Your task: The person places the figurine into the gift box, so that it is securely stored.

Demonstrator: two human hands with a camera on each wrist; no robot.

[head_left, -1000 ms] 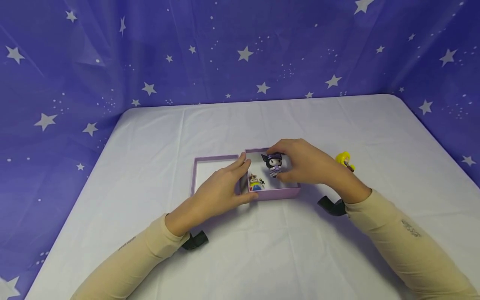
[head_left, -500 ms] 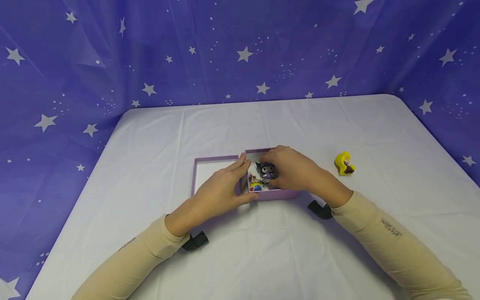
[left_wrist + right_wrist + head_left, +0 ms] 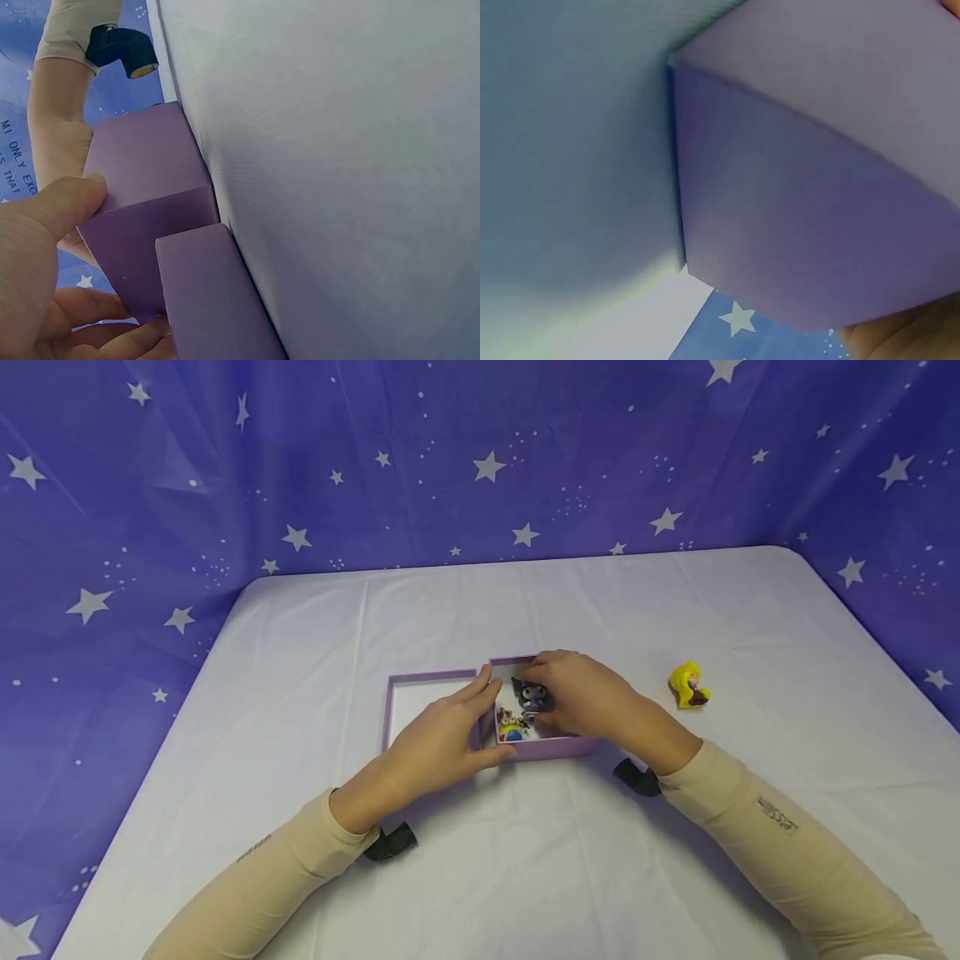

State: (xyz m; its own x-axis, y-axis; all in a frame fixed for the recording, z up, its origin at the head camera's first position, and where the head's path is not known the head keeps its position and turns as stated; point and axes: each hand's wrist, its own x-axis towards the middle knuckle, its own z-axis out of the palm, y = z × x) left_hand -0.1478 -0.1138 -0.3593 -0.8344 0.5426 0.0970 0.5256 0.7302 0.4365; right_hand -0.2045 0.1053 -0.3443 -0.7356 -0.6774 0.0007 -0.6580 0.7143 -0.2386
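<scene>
My right hand [image 3: 588, 697] reaches into the open purple box [image 3: 555, 749] and grips a small figurine [image 3: 533, 695] with black pointed ears and a purple dress, upright inside. Left of it in the same box lies a smaller figurine [image 3: 511, 727] in yellow, red and blue. With thumb at the front wall and fingers along the left side, my left hand [image 3: 438, 743] holds the box. In the left wrist view the thumb presses on the box [image 3: 142, 157] near its corner. The right wrist view shows mostly the outer walls of the box [image 3: 802, 202]; the figurine is hidden there.
Against the left of the box lies a shallow purple tray or lid [image 3: 386, 714] with a white inside. A yellow-haired figurine [image 3: 686, 687] stands on the white tablecloth [image 3: 675, 610] to the right. A purple starry backdrop [image 3: 420, 468] rises behind the table.
My right hand has lowered the black-eared figurine into the box and moved left with it, uncovering the yellow-haired figurine. In the last half second it tilted slightly. My left hand stays in place.
</scene>
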